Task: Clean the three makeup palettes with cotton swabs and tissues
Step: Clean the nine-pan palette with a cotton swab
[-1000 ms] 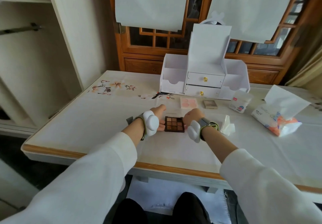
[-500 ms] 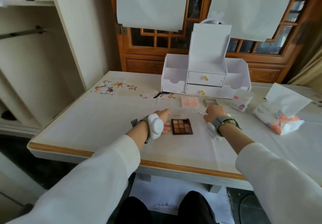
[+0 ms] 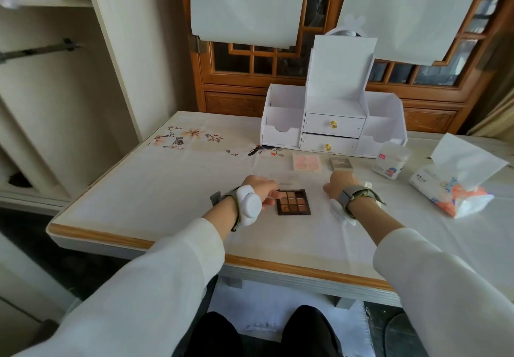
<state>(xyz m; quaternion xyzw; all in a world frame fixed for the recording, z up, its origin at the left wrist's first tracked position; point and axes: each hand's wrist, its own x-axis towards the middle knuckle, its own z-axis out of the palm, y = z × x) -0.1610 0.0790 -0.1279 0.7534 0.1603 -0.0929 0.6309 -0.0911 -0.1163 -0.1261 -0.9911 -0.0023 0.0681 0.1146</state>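
Head view: before the white boxy drawer organizer [image 3: 331,126], the square brown nine-pan eyeshadow palette [image 3: 293,202] lies flat, its left edge pinched by the left hand [image 3: 258,188]; whether the right hand [image 3: 338,183] holds anything, I cannot tell.

Both arms extended forward, white sleeves [image 3: 155,287] ending at mid-forearm.
Left hand [image 3: 260,189] lies knuckles-up, fingers [image 3: 270,197] curled onto the left edge of the brown palette [image 3: 294,202]; right hand [image 3: 338,183] shows its back, fingers hidden, well apart from the left.

At left the tabletop [image 3: 155,189] lies bare; organizer [image 3: 333,123], probable swab tub [image 3: 390,159], tissue pack [image 3: 445,189] crowd far right.
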